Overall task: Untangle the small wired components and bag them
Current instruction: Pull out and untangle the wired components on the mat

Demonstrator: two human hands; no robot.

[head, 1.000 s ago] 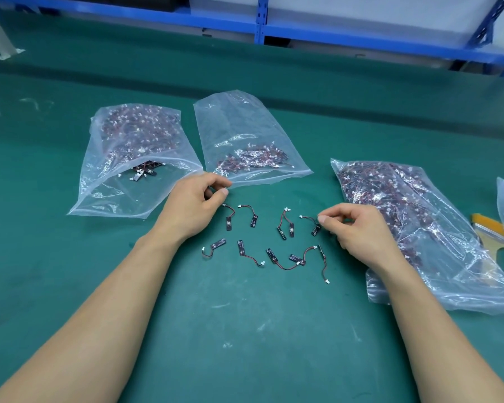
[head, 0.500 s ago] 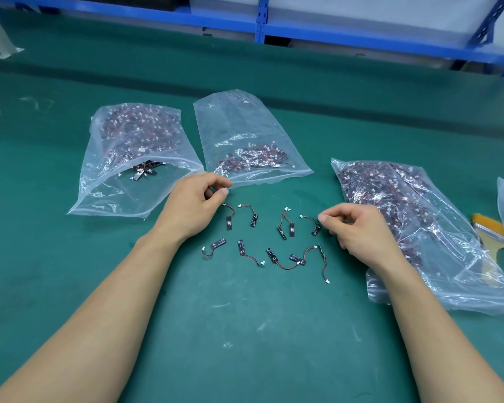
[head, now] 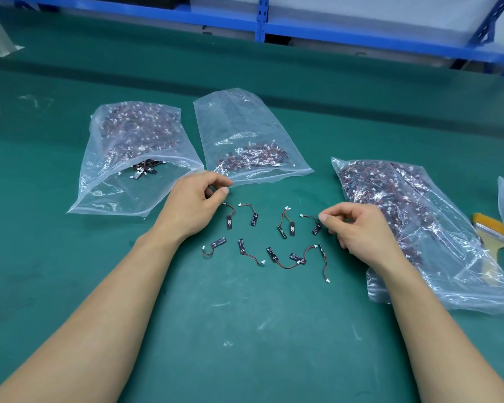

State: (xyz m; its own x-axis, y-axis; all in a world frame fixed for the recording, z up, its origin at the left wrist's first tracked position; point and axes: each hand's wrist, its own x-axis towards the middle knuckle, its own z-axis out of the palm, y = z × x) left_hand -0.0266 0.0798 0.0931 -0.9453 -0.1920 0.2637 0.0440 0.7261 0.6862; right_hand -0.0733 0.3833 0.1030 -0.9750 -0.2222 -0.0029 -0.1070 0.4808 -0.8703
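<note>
The wired components (head: 254, 219) lie spread singly on the green mat (head: 245, 330) between my hands, likely so none re-snags; the open bag (head: 245, 132) waits just beyond; my left hand (head: 192, 205) curls thumb to forefinger by its mouth; my right hand (head: 358, 231) curls beside the rightmost wire; whether either grips anything, I cannot tell.

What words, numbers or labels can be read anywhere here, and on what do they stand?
No text here can be read.
Boards: tiny white marks, too small to read.
Bags: clear plastic, no print seen.
Brush: no label seen.
Shelf: plain blue, no sign seen.
</note>
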